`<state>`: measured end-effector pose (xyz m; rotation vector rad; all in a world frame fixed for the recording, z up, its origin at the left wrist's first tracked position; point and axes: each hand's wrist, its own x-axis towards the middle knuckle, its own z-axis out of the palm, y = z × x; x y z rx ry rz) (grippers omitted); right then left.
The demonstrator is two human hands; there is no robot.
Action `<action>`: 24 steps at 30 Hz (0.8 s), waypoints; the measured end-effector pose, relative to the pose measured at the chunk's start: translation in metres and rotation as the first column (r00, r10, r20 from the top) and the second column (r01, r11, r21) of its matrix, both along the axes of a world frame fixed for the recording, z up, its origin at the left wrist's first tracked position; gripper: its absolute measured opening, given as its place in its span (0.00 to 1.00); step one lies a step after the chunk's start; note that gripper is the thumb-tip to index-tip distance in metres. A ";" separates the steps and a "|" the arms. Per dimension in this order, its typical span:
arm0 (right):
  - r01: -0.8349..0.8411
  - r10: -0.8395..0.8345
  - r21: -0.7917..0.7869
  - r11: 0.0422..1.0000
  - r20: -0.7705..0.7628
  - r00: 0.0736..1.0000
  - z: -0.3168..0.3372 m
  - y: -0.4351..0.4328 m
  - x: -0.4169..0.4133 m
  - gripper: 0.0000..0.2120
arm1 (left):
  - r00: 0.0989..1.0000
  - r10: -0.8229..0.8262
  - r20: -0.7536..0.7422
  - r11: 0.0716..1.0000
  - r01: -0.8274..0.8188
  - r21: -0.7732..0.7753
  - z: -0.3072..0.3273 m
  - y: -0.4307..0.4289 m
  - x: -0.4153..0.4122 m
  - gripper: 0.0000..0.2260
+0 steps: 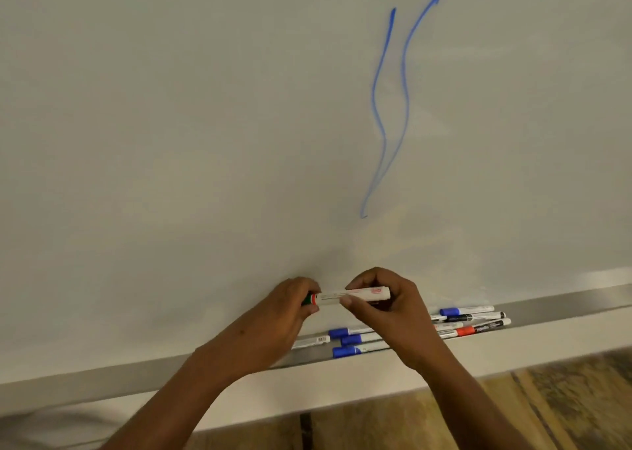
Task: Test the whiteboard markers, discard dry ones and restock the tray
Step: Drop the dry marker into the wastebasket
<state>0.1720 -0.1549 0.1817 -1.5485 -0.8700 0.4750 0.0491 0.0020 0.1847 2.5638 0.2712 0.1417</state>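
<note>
Your left hand [294,304] curls its fingers and thumb round the green cap [308,299] at the left end of a slim white plastic marker [352,295]. A thin red ring shows where cap meets barrel. Your right hand [383,299] pinches the barrel, with the thumb underneath near the middle and the fingers bent over the top, hiding the right end. The marker lies level between your two hands. Its smooth round barrel carries red print. It is held just in front of the glossy white whiteboard [171,141], above the tray and clear of it.

Directly below your hands runs a long grey metal tray [564,307], a shallow flat ledge with a pale front lip, slanting up to the right. Under your wrists lie three blue-capped markers [345,340] and one white barrel with dark print, side by side along the ledge. Just right of your right hand sits a second cluster of markers [475,319]: one blue-capped, some black-trimmed, one with a red band, lying close together. Grey tray surface shows beyond that cluster and left of your left forearm.

Higher on the board, well above your hands, a wavy blue line [406,107] loops into two strokes that meet at a point low down. Faint wipe smears dull the board's lower right. Beneath the tray there is brown wood-grain flooring [564,398].
</note>
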 end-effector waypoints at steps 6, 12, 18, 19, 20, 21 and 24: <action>-0.140 0.157 0.135 0.981 -0.130 0.979 0.032 -0.016 0.005 0.21 | 0.969 -0.215 0.118 0.976 0.207 0.073 0.040 -0.031 0.015 0.27; -0.243 0.244 0.082 0.967 -0.002 0.970 0.069 -0.030 0.005 0.12 | 0.917 -0.282 0.281 0.926 0.184 0.329 0.067 -0.031 0.011 0.18; -0.205 0.136 0.171 0.964 0.344 0.929 0.122 -0.046 0.017 0.09 | 0.897 -0.249 0.365 0.862 0.034 0.505 0.116 -0.019 0.014 0.30; -0.118 0.011 0.225 0.967 0.426 0.905 0.133 -0.047 0.021 0.09 | 0.871 -0.177 0.457 0.876 -0.072 0.477 0.128 -0.013 0.014 0.35; -0.026 -0.129 0.285 0.958 0.511 0.850 0.144 -0.046 0.027 0.09 | 0.821 -0.108 0.560 0.877 -0.187 0.444 0.141 -0.007 0.015 0.36; 0.053 -0.258 0.348 0.936 0.575 0.777 0.155 -0.045 0.034 0.09 | 0.763 -0.042 0.645 0.867 -0.294 0.403 0.151 -0.001 0.017 0.36; 0.154 -0.490 0.509 0.847 0.633 0.599 0.185 -0.040 0.054 0.09 | 0.667 0.117 0.736 0.811 -0.492 0.317 0.176 0.012 0.026 0.39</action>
